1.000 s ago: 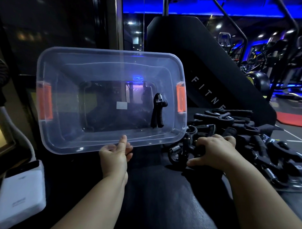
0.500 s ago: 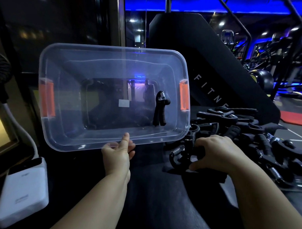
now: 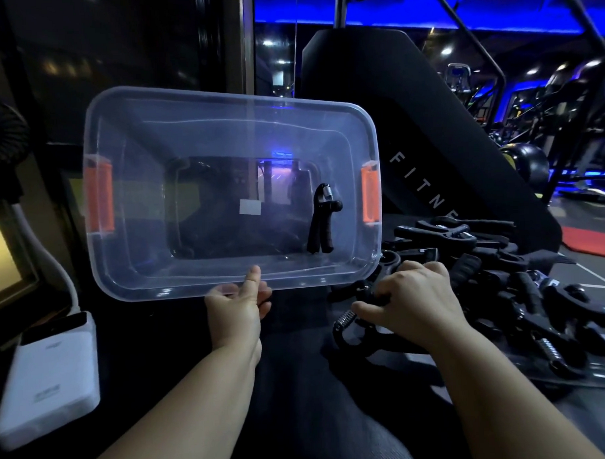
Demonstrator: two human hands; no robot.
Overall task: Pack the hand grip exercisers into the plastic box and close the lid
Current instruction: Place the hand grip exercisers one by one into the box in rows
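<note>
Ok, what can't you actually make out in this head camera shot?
Head view:
- Right hand: its own back hides whether the fingers grip the hand grip exerciser beneath.
- Pile of exercisers: dark and overlapping, uncountable.
- Lid: not in view.
- Left hand: fingers behind the plastic box rim, blurred by the plastic.

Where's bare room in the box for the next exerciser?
The box floor is bare from the left orange latch to the lone exerciser by the right latch. Crowded: the pile under the right hand.
</note>
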